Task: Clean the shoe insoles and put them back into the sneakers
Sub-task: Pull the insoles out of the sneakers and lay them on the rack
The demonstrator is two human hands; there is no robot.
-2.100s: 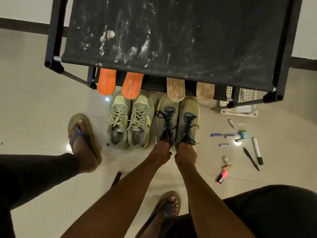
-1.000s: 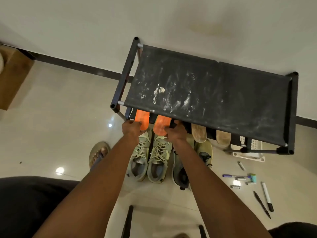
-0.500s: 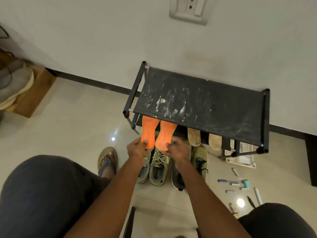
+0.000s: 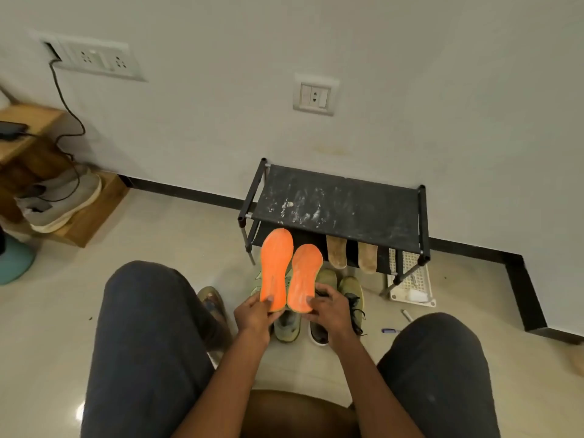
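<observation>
**Above the sneakers: two orange insoles held by the heels**

Head view. In front of the black shoe rack, two orange insoles are held up side by side, toes pointing toward the rack. The left insole is pinched at its heel by the left hand, thumb on top and fingers curled beneath; the right insole is gripped the same way by the right hand. Both are raised above the pale green sneakers, which stand on the floor just in front of the rack and are largely hidden by the hands. A darker pair of sneakers stands beside them, and two tan insoles are leaned on the rack's lower shelf.

Several risks are judged from this. Only the heel ends are held, so either insole could sag or be dropped onto the floor, and fresh dirt would be picked up. The rack's top is smeared with white residue, which could be transferred if an insole is brushed against it. Left and right could be swapped when the insoles are returned, since the two look alike from this side. Whether the insoles are already clean cannot be told; pale scuffing is seen near the heels.
</observation>
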